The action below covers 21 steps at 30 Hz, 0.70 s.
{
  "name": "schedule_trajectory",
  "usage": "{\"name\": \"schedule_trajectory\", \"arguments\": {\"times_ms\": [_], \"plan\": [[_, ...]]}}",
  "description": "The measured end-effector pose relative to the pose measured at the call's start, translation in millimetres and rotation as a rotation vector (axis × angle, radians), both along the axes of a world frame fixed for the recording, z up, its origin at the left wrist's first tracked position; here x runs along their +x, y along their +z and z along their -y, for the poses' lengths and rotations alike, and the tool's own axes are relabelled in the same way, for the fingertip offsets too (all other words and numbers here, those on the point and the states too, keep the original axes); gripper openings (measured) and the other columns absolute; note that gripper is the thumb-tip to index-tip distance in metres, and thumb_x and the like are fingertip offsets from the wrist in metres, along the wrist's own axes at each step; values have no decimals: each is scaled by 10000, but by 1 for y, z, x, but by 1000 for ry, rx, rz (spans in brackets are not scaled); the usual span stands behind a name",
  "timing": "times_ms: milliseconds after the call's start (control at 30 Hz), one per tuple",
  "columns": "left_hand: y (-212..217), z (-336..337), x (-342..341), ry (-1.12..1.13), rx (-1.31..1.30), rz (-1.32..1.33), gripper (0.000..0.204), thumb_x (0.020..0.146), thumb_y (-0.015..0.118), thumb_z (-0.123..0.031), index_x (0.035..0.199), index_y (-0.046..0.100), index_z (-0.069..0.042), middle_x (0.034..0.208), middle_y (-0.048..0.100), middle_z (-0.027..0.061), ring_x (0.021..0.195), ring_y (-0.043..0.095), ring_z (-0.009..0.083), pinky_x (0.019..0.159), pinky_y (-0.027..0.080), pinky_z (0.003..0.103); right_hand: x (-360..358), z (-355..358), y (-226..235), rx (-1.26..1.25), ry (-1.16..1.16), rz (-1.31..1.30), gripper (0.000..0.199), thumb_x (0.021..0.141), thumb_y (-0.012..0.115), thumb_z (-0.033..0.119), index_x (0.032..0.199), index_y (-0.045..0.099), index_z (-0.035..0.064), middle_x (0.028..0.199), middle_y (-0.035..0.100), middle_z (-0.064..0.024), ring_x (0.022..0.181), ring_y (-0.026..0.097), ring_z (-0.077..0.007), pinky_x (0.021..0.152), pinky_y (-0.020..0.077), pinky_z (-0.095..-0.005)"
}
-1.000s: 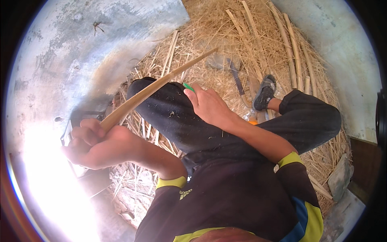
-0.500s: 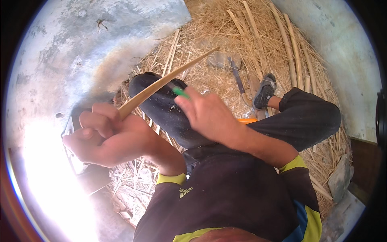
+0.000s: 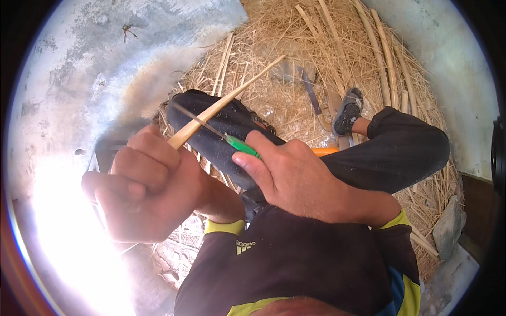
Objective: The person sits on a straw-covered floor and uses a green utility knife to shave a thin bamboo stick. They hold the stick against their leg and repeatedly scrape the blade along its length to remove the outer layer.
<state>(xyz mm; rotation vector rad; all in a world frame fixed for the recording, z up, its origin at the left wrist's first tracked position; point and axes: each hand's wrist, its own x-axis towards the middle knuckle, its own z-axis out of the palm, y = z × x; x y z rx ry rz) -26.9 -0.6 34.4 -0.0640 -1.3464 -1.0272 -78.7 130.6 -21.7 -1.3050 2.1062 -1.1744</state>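
Observation:
My left hand is closed in a fist around the thick end of a bamboo strip. The strip tapers to a point and slants up and away to the right, over my bent left knee. In my right hand is a knife with a green handle, thumb and fingers wrapped round it. Its narrow blade lies across the strip, a short way above the left fist. Whether the edge is biting into the bamboo cannot be made out.
Straw-like shavings cover the floor. Long bamboo sticks lie at the far right. Beyond my legs rests a tool with a dark blade; an orange object shows beside my thigh. A grey stone is at right, near pale walls.
My right hand has drawn the knife nearer to me and down along the strip, so its blade now shows clearly across it. My left fist has shifted slightly right and nearer.

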Motion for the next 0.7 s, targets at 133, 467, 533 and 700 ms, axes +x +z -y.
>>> {"name": "schedule_trajectory", "arguments": {"times_ms": [133,467,533,700], "plan": [[2,5,6,-194,42,-40,235,832,399,-189,629,289,-143,442,149,-32,383,87,70,398,92,281,-11,5,-19,57,-121,43,338,979,456,315,887,492,-8,534,551,-209,527,599,-412,466,479,-477],[-1,3,2,81,-62,57,243,815,420,-203,618,290,-148,448,144,-31,394,81,78,408,105,282,-15,13,-47,42,-192,43,294,975,468,275,968,523,-14,573,546,-246,541,566,-442,487,447,-492],[-5,3,1,104,-32,57,245,811,426,-200,614,291,-149,449,143,-28,396,82,79,409,101,278,4,10,-34,-119,-133,92,320,981,447,293,955,533,-14,578,552,-247,548,572,-435,489,451,-492],[3,13,-1,100,75,-51,259,809,436,-196,598,292,-152,453,144,-20,400,90,86,415,94,268,-24,27,-65,-46,-265,-24,255,959,513,240,944,505,-14,558,529,-232,544,570,-433,486,433,-477]]}}
